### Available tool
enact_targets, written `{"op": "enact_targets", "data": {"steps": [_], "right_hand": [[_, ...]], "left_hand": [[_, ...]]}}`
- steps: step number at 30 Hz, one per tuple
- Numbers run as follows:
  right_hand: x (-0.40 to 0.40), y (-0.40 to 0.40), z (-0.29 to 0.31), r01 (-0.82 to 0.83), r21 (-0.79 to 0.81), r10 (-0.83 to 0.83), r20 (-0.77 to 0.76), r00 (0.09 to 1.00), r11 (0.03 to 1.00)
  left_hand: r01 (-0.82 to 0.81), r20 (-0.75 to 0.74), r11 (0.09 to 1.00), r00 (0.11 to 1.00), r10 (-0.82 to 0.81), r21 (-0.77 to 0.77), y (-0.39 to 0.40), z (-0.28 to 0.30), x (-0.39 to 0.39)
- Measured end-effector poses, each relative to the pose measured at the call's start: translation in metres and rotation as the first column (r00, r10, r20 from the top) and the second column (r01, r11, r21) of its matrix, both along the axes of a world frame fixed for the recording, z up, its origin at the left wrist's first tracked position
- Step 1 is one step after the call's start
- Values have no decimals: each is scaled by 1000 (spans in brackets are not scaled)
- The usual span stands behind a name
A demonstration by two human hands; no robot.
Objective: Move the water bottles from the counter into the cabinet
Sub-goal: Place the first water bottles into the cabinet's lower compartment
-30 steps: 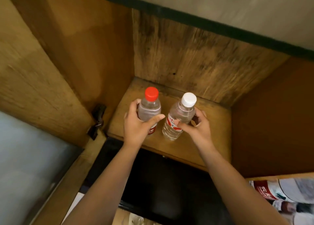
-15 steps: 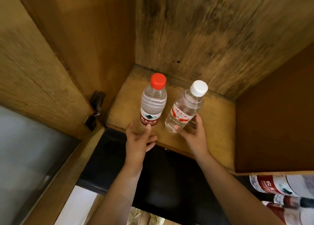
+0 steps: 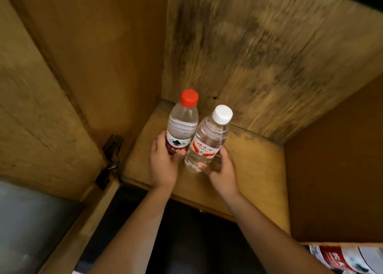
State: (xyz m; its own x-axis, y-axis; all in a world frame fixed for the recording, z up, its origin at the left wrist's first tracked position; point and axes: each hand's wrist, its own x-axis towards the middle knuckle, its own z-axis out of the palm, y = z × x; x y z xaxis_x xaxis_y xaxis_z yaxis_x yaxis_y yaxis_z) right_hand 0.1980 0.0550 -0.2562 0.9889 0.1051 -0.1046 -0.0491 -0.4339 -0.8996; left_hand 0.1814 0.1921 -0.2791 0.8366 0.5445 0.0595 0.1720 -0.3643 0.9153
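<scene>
Down at the bottle bases, the left hand (image 3: 162,166) curls its fingers (image 3: 160,138) and thumb round the lower label of the red-capped bottle (image 3: 182,126), while the right hand (image 3: 220,171) wraps round the foot of the white-capped bottle (image 3: 207,143), thumb across its front. Both bottles stand on the cabinet shelf (image 3: 255,166), touching each other, the red-capped one nearer the shelf's left wall and the white-capped one leaning slightly right. Left of the shelf a dark hinge (image 3: 110,155) holds the open door (image 3: 41,108); below its right corner, more labelled bottles (image 3: 348,259) lie.
</scene>
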Motion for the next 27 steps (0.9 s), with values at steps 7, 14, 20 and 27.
{"op": "enact_targets", "data": {"steps": [7,14,20,27], "right_hand": [[60,45,5,41,-146,-29,84,996,988],[110,75,24,-10,-376,23,32,999,927],[117,81,28,-18,-416,13,-13,1000,909],[114,82,27,3,-360,-8,-12,1000,933]], "left_hand": [[-24,-104,986,994,42,164,32,8,61],[-6,-246,983,968,52,184,57,23,94],[-168,-115,823,985,125,-543,23,23,82],[-82,-17,531,992,126,-843,14,26,89]]}}
